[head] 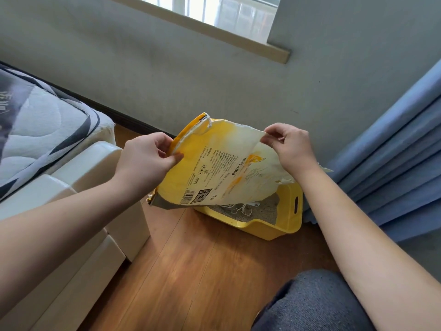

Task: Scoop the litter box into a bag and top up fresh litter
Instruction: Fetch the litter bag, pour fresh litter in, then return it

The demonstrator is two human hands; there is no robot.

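A yellow and white litter bag hangs in the air, flat and crumpled, with printed text and a barcode facing me. My left hand pinches its left edge. My right hand pinches its upper right corner. Below the bag, on the wooden floor, stands a yellow litter box with grey litter inside. A white scoop lies on the litter, partly hidden by the bag. The bag covers most of the box's back half.
A white bed frame with a patterned mattress stands on the left. Blue curtains hang at the right, close to the box. A grey wall runs behind. My knee in dark fabric is at the bottom right.
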